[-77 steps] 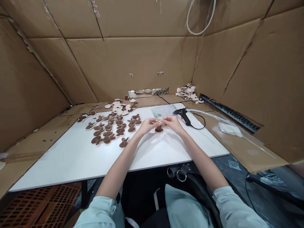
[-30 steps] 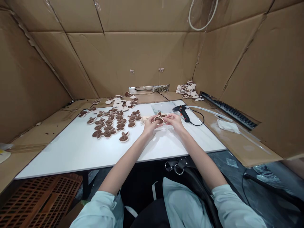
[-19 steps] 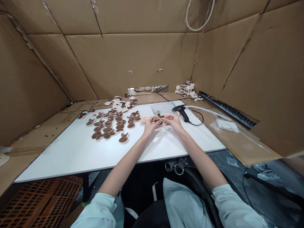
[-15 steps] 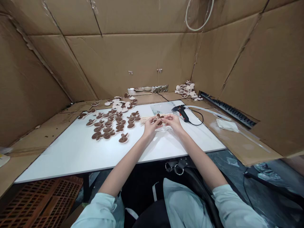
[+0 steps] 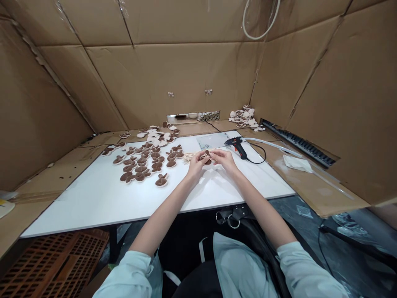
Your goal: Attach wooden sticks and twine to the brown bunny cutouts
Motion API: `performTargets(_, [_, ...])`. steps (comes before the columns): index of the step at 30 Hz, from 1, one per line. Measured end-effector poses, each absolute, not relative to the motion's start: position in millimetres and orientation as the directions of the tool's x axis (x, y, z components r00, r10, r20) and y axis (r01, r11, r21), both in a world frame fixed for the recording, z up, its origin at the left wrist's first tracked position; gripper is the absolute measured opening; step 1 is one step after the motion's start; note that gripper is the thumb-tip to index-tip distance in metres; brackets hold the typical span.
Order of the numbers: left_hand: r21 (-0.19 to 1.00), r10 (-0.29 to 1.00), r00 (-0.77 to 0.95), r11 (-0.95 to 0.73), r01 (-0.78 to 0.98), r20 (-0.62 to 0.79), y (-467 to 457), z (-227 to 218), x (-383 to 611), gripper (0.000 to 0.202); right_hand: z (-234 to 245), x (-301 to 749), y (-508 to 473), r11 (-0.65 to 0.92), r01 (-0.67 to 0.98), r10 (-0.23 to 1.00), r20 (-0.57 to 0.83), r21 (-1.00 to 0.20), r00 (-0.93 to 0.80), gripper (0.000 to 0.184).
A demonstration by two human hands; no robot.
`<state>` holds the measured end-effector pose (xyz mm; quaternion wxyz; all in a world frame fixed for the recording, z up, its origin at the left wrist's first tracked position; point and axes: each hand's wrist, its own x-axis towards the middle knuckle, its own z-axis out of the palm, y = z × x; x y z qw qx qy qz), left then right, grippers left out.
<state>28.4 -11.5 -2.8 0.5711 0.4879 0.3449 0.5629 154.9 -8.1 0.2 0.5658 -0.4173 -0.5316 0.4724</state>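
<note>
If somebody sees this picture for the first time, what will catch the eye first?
First, the two hands meeting over the white table: the left hand and the right hand pinch one small brown piece between them. To their left, many similar brown pieces lie spread on it; a black glue gun lies to the right.

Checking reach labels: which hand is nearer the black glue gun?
Right. The right hand sits just left of the glue gun, not touching; the left hand is farther left. Both pinch a brown cutout between them.
</note>
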Motion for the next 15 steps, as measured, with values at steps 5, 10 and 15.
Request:
performTargets(5, [0.958, 0.970, 0.154, -0.148, -0.245, 0.189, -13.1, -1.3, 26.3, 0.028, 0.0, 156.2, -6.9, 0.201, -0.124, 0.979, 0.203, -0.972, -0.005, 0.029])
performTargets(10, [0.975, 0.971, 0.199, -0.089, -0.205, 0.131, -10.2, -1.7, 20.8, 0.040, -0.4, 158.3, -5.4, 0.196, -0.106, 0.980, 0.200, -0.975, -0.025, 0.025])
performTargets(15, [0.969, 0.969, 0.188, -0.119, -0.218, 0.161, -11.2, -1.5, 21.0, 0.036, 1.3, 158.4, -6.1, 0.196, -0.089, 0.980, 0.199, -0.977, -0.026, 0.024])
